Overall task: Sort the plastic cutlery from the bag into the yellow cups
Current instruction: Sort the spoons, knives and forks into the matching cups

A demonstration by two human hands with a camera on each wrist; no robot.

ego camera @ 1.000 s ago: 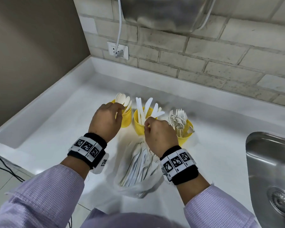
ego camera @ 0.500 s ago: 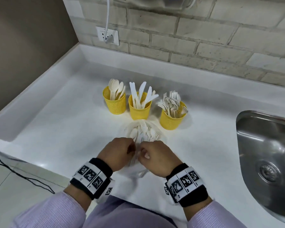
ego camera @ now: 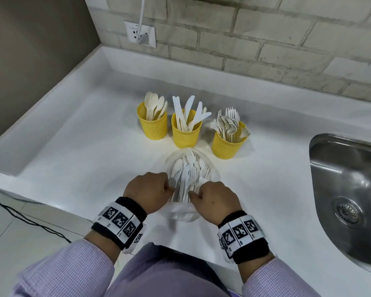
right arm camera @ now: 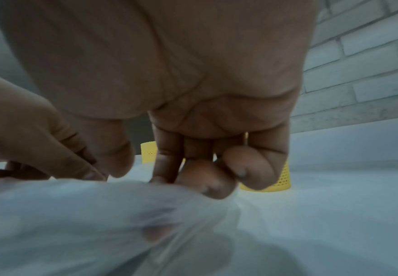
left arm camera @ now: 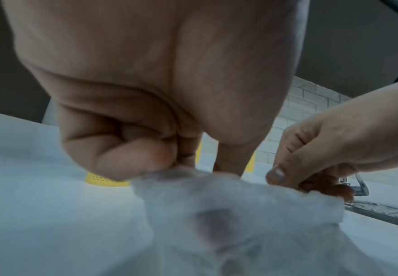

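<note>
Three yellow perforated cups stand in a row on the white counter: the left cup (ego camera: 152, 126) holds spoons, the middle cup (ego camera: 186, 133) holds knives, the right cup (ego camera: 228, 144) holds forks. In front of them lies a clear plastic bag (ego camera: 210, 166) with several white cutlery pieces (ego camera: 187, 170) inside. My left hand (ego camera: 147, 191) pinches the bag's near left edge, and my right hand (ego camera: 214, 201) pinches its near right edge. In the wrist views the bag's film (left arm camera: 228, 205) (right arm camera: 99, 205) is bunched under curled fingertips (left arm camera: 132, 162) (right arm camera: 207, 179).
A steel sink (ego camera: 349, 189) is set into the counter at the right. A brick wall with a socket and plug (ego camera: 140, 35) runs along the back. A raised counter lip (ego camera: 51, 86) borders the left side. A black cable (ego camera: 19, 213) lies on the floor at lower left.
Both hands left the cups, the left from the spoon cup and the right from the knife cup, came back to the bag's near end and took hold of its edges.
</note>
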